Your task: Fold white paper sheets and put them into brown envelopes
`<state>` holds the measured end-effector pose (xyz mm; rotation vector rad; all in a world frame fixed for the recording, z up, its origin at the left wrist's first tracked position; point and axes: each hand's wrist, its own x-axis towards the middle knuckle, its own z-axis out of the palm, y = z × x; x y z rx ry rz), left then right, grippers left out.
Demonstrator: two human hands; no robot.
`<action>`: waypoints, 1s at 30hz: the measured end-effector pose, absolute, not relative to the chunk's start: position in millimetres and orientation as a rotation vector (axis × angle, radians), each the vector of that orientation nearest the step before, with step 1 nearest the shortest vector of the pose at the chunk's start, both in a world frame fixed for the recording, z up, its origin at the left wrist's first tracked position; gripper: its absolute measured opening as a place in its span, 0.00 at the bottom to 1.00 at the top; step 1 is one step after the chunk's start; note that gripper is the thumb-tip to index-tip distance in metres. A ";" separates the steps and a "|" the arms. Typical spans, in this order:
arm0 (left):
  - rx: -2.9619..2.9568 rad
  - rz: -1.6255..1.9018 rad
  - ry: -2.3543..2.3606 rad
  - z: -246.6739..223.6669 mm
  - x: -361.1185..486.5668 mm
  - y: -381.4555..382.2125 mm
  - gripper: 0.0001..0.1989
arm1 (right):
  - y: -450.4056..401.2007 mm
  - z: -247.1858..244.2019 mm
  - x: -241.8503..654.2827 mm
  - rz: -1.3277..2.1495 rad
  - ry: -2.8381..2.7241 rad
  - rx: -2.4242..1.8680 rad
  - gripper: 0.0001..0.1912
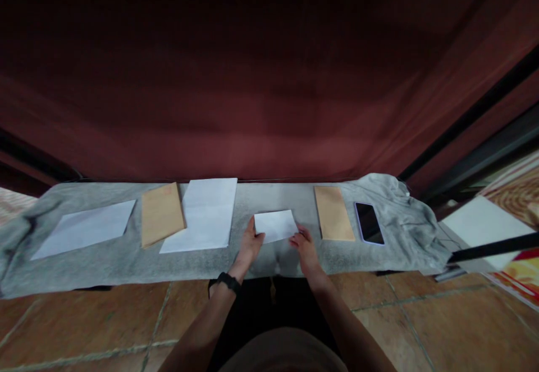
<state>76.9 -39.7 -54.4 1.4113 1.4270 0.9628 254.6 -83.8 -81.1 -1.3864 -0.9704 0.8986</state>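
A small white sheet of paper (275, 225), perhaps folded, is held between my two hands just above the grey cloth. My left hand (251, 243) grips its left edge, thumb on top. At the lower right corner, the fingers of my right hand (304, 244) are closed on the same paper. To the left lies a stack of larger white paper (208, 215), with a brown envelope (162, 215) resting over its left edge. Right of my hands is another brown envelope (335, 213).
A grey cloth (269, 195) covers the long narrow table, bunched at its right end. A phone (369, 223) lies right of the right envelope. Another white sheet (86, 229) is at the far left. A dark red curtain (269, 108) hangs behind the table.
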 end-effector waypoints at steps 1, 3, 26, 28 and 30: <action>1.474 0.954 1.453 -56.7 72.8 -36.2 0.35 | -86.8 -81.7 262.4 0.821 -0.979 -1.434 0.23; 1.610 0.892 1.528 -60.6 66.0 -30.3 0.37 | -91.6 -80.5 273.7 0.646 -1.089 -1.517 0.22; 2.518 0.437 1.681 -81.5 98.6 -50.0 0.30 | -71.2 -83.1 251.8 -0.010 -2.021 -1.817 0.26; 2.493 0.447 1.713 -81.9 91.9 -47.5 0.31 | -70.1 -86.2 251.4 -0.037 -1.986 -1.862 0.27; 2.476 0.462 1.737 -81.6 84.7 -46.0 0.32 | -68.6 -88.9 251.6 -0.050 -1.959 -1.890 0.27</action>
